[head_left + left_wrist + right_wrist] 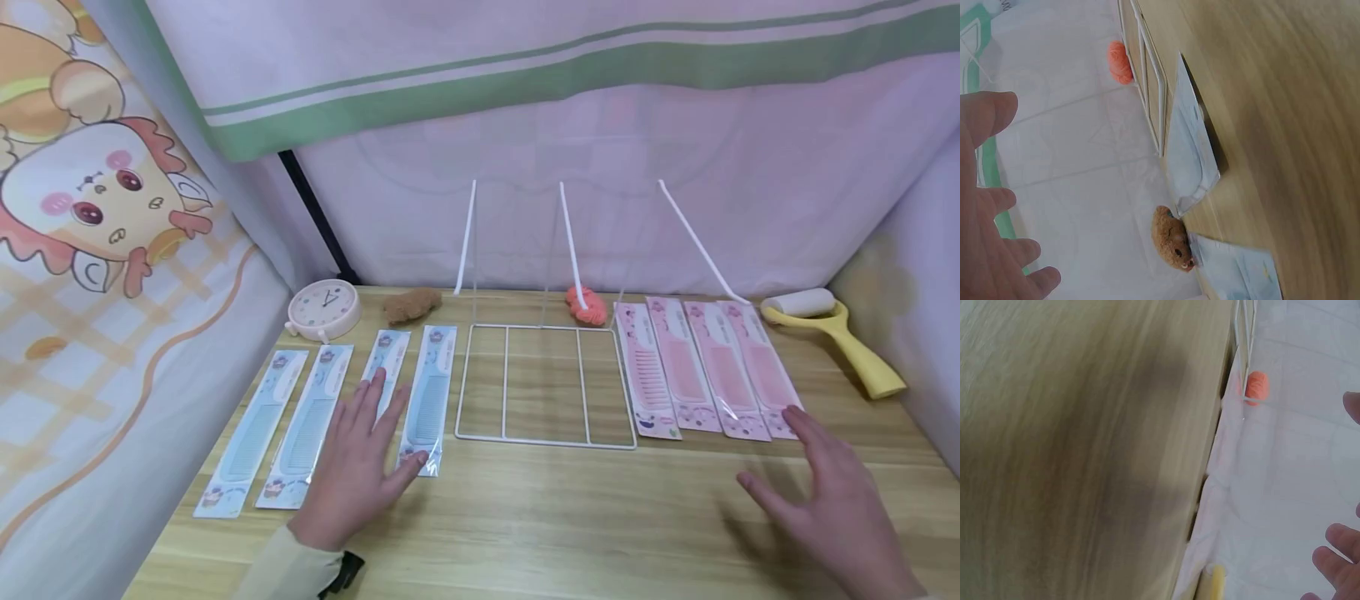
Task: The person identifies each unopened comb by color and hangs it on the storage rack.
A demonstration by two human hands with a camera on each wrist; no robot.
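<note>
Wood-grain table (540, 517) — pale curtain (525, 33) w/ green stripe (675, 67) behind; cartoon-print cloth (97, 333) on L — blk pole (317, 217) at back L.

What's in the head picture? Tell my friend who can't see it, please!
A left hand hovers over a row of four blue comb packs, the right hand near four pink comb packs, with a white wire rack between the sets. A clock and coral yarn sit farther back.

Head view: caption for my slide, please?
Left hand above four packaged pale blue combs, right hand near four packaged pink combs, white wire rack between them on a wood-grain table.
</note>
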